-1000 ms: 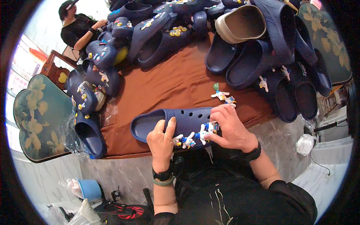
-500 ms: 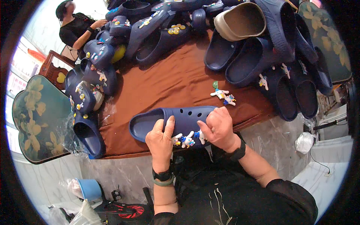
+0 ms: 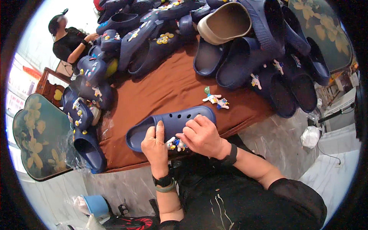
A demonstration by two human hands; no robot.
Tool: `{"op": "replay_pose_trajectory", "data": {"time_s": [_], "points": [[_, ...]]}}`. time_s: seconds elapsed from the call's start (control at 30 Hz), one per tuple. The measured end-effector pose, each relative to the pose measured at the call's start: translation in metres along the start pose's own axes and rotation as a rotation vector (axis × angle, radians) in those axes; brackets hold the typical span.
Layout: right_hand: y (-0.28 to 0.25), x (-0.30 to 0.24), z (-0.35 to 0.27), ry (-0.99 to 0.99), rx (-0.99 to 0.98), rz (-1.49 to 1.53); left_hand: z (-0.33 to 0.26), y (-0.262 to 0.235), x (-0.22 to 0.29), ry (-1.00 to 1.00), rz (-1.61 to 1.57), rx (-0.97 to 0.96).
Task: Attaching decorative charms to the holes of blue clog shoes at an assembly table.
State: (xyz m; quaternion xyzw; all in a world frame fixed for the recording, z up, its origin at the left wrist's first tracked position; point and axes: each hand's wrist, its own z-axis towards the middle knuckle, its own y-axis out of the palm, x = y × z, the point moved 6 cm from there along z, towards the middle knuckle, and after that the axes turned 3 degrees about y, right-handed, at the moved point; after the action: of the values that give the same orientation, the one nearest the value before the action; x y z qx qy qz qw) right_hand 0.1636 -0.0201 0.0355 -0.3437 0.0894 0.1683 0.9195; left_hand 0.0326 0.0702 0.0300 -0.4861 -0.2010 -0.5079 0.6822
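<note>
A navy blue foam clog (image 3: pixel 174 119) with round vent holes lies at the near edge of the cloth-covered table, its toe to the right. My left hand (image 3: pixel 155 143) grips its near side by the opening, the thumb over the top edge. White cartoon charms (image 3: pixel 176 145) with blue and yellow parts sit along the clog's near side, between my hands. Over the toe half, my right hand (image 3: pixel 203 137) is closed with curled fingers; whatever they pinch is hidden. Beyond the clog lie loose white charms (image 3: pixel 220 101) and a small green one (image 3: pixel 207 90).
Navy clogs with charms (image 3: pixel 92 69) are heaped at left and back. More navy clogs (image 3: pixel 281 90) stand at right, with a beige clog (image 3: pixel 226 23) on top. A brown cloth (image 3: pixel 161 86) covers the table. At the far left a co-worker (image 3: pixel 69 44) reaches toward the pile.
My right hand has shifted left over the clog, from its toe end toward the charms. The left hand keeps its hold. The whole view has swung slightly.
</note>
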Motion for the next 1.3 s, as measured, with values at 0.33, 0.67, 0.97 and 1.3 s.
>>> {"op": "replay_pose_trajectory", "data": {"time_s": [0.33,0.67,0.97,1.3], "points": [[-0.009,0.011,0.002,0.163,-0.182,0.104,0.001,-0.001,-0.005,-0.102,-0.08,-0.035],[-0.011,0.024,0.01,0.146,-0.572,0.281,0.001,-0.004,0.003,-0.064,-0.122,-0.033],[-0.014,0.009,-0.008,0.238,-0.505,0.202,0.002,-0.002,0.002,0.02,-0.001,-0.015],[-0.044,0.098,-0.015,0.674,-0.162,0.47,0.004,-0.02,-0.025,-0.158,-0.027,0.106]]}}
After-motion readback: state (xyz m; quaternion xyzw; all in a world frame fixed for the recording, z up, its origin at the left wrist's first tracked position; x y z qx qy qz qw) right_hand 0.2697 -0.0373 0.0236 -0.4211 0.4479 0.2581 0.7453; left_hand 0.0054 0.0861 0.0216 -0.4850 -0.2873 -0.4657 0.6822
